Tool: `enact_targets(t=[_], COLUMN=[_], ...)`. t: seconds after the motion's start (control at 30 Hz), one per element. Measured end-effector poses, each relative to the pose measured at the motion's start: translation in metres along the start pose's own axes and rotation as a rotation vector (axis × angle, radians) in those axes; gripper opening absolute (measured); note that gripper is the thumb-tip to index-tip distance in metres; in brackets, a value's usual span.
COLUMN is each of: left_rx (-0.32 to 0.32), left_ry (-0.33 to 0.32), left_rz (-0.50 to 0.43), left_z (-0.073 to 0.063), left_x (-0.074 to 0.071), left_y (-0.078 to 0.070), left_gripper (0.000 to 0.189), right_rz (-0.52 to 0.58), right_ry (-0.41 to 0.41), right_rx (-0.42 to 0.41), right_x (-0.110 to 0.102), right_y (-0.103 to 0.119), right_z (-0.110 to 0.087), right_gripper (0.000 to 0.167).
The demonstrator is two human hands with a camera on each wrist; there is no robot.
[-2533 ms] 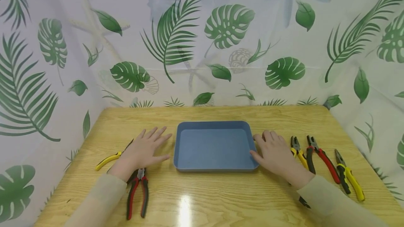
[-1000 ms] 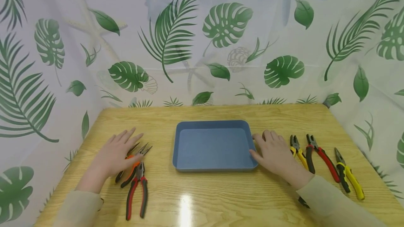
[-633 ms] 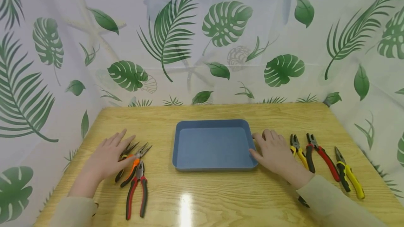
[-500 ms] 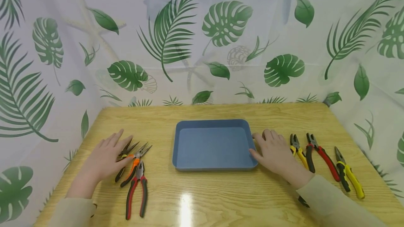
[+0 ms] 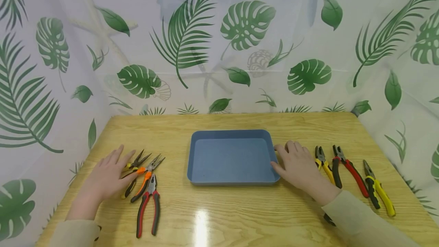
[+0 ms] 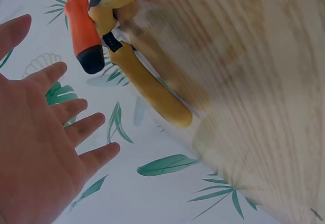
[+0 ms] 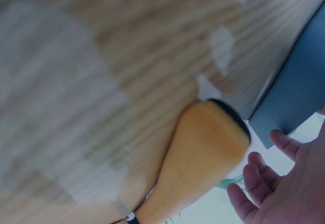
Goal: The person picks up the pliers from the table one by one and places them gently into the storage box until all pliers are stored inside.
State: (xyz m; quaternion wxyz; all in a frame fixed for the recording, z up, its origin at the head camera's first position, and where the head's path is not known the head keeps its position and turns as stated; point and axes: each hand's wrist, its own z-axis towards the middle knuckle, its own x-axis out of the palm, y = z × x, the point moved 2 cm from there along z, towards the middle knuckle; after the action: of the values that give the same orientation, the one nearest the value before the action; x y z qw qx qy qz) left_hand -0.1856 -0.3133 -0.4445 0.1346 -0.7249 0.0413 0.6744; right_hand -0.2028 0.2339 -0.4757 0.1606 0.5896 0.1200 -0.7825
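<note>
My left hand (image 5: 106, 174) hovers with fingers spread at the table's left, beside several pliers. It partly hides yellow-handled pliers (image 5: 138, 162) and orange-and-black long-nose pliers (image 5: 146, 177). In the left wrist view the palm faces up the frame, apart from a yellow handle (image 6: 152, 89). Red-and-black pliers (image 5: 152, 188) lie just below. My right hand (image 5: 300, 167) rests at the right side of a shallow blue tray (image 5: 233, 184), fingertips touching its rim. In the right wrist view its fingers are loosely bent, one against the tray wall (image 7: 299, 76); no tool is held.
Right of the tray lie yellow-handled pliers (image 5: 327, 170), red-and-black pliers (image 5: 354, 176) and yellow-and-black long-nose pliers (image 5: 384, 199). My right forearm partly covers the first. A leaf-print cloth (image 5: 205, 48) hangs behind and beside the wooden table (image 5: 233, 216).
My left hand has moved left, away from the tray's side, uncovering more of the orange and yellow pliers. The tray and my right hand have stayed put.
</note>
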Motion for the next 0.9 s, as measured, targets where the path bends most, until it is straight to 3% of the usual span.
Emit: enact_targets(t=[0.4,0.9], left_rx=[-0.023,0.000], left_ry=[0.011,0.002], left_rz=[0.004,0.000], left_z=[-0.005,-0.008], left_x=[0.009,0.026], left_y=[0.008,0.000], left_gripper=[0.077,0.078], right_rz=[-0.008,0.008], right_ry=[-0.002,0.024], right_rx=[-0.003,0.016], right_x=[0.000,-0.002], right_y=[0.000,0.002], right_z=[0.000,0.001], right_gripper=[0.047,0.048])
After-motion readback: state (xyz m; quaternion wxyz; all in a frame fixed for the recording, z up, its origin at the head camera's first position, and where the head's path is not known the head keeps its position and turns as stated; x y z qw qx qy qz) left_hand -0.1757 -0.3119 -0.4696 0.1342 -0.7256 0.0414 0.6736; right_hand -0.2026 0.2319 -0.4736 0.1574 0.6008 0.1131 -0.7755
